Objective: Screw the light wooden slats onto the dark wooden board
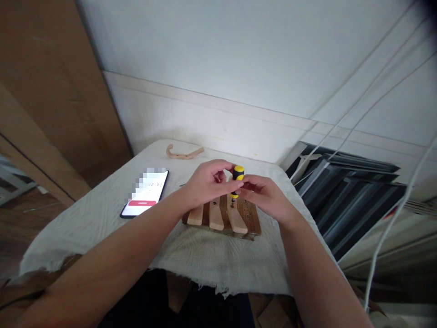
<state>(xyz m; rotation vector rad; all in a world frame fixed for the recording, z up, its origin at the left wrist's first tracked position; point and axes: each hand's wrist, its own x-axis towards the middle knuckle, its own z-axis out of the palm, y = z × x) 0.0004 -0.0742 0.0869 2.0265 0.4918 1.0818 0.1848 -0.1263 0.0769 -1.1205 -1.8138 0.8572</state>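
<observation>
A short yellow-and-black screwdriver (238,171) stands upright, its tip at a screw hole in the rightmost pale wooden hook (238,222). My left hand (212,183) pinches the handle from the left, thumb laid across it. From the right, my right hand (264,193) closes its fingers on the same handle. Two more pale hooks, a middle one (216,219) and a left one (195,217), lie side by side on a brown wooden board (253,221). My hands cover the far ends of the hooks and part of the board.
A loose wooden hook (185,154) lies near the table's back edge. Left of the board is a lit phone (143,200). White cloth (102,228) covers the table. Dark flat panels (355,196) lean at the right, with white cables (382,232) hanging before them.
</observation>
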